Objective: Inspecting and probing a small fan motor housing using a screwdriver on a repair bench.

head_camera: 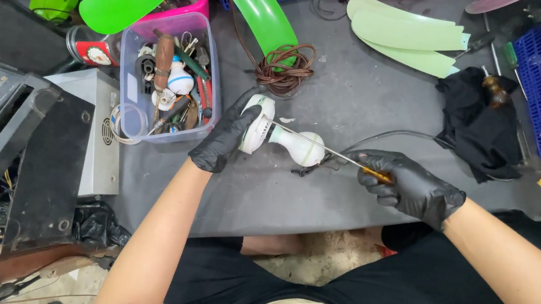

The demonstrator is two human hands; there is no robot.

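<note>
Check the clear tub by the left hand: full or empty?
Full. The tub is packed with tools and parts up to near its rim; the left hand rests beside it on the white motor housing.

motor housing (285, 139): glossy white plastic | gloves (413, 185): matt black | screwdriver shaft (311, 141): shiny metal

- Your left hand (225, 138) grips the fan motor housing (278, 136) mid-bench (355, 94).
- Your right hand (413, 185) holds a screwdriver (324, 147) right of it, tip at the housing.
- The parts tub (137, 93) sits left; the coiled cord (285, 71) behind; the cloth (478, 126) toward the right edge.
</note>
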